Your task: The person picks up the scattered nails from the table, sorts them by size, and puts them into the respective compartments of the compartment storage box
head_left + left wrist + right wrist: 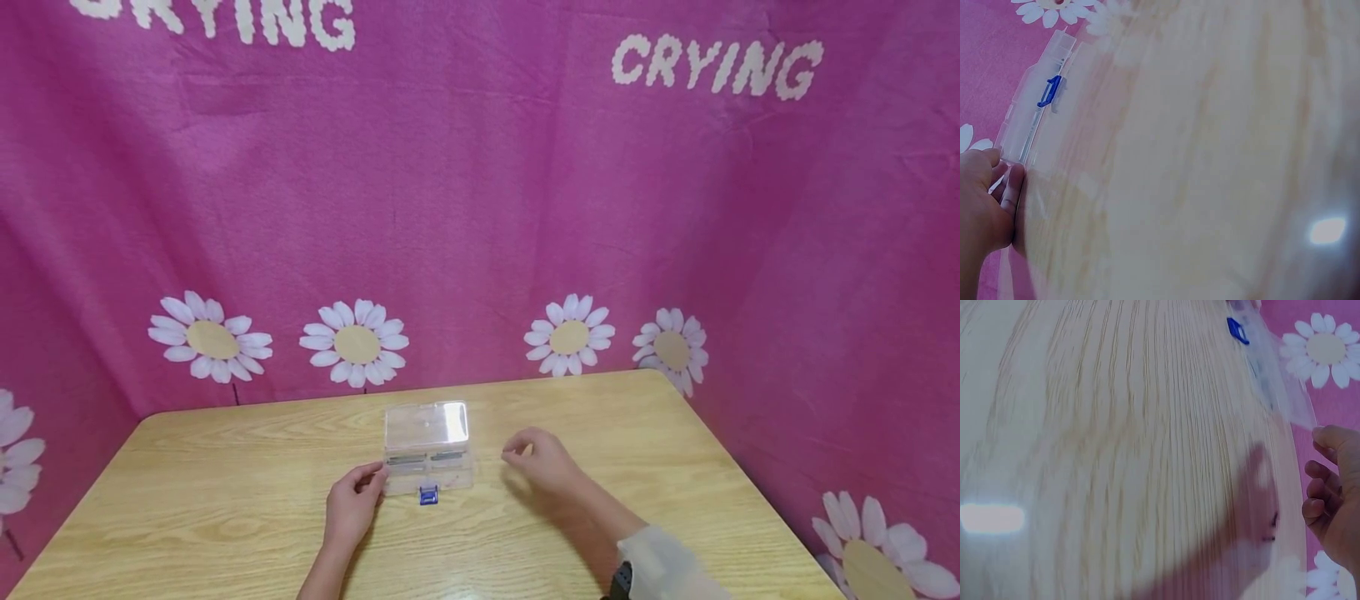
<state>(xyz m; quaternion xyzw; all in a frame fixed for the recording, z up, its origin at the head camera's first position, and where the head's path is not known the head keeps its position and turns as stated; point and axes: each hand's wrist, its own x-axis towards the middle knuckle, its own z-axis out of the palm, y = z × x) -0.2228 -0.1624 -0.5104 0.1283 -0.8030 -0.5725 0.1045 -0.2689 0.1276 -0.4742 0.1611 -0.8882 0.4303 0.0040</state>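
A small clear plastic box point(408, 482) stands on the table with its transparent lid point(420, 427) raised at the back. A blue latch point(428, 496) hangs at its front edge. Thin grey metal pieces point(407, 460) lie inside, in a left and a right compartment. At the box's left end, my left hand point(351, 508) grips the side between thumb and fingers, as the left wrist view also shows. My right hand point(547, 462) hovers to the right of the box, apart from it, fingers loosely bent and thumb near the index fingertip. Nothing shows between those fingers.
The light wood table point(225, 500) ends at a back edge just behind the box. A pink curtain point(465, 208) with daisies and white letters hangs behind and along both sides. A dark band and a pale sleeve point(660, 558) show at my right wrist.
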